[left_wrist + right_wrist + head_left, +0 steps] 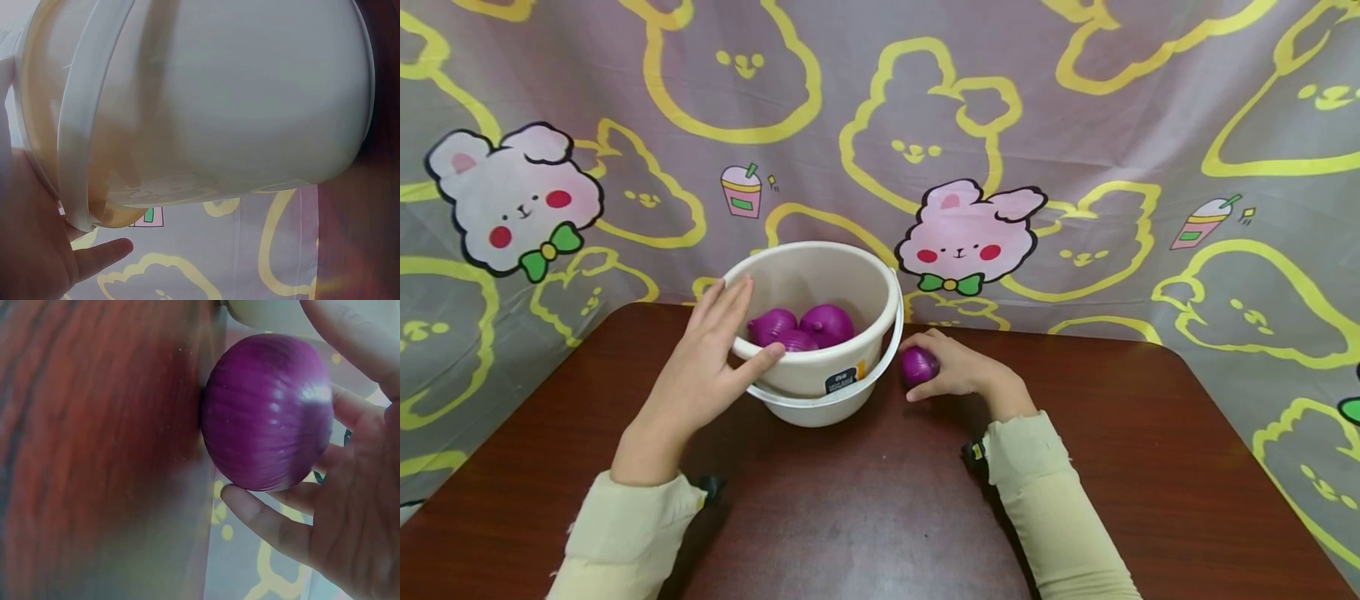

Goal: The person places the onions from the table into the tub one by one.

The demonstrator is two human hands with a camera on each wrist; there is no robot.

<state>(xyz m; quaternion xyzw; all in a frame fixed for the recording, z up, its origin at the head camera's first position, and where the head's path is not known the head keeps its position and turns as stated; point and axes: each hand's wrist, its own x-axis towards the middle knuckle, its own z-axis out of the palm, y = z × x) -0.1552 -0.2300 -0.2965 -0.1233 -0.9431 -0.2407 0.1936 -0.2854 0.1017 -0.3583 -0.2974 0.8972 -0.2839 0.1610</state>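
Note:
A white bucket (820, 379) stands on the table with several purple-red onions (827, 325) inside. My left hand (700, 367) rests on its left rim, fingers extended along the side and thumb over the front edge; the left wrist view shows the bucket wall (262, 94) close up. To the right of the bucket, another red onion (269, 412) sits on the tabletop. Around it are the curved fingers and thumb of my right hand (951, 367). Its palm stays apart from the onion in the right wrist view.
The dark red-brown wooden table (865, 508) spreads out in front of the bucket and to both sides. A white handle (880, 375) hangs down against the bucket's front. Behind stands a grey-pink curtain (820, 183) with cartoon rabbits and yellow outlines.

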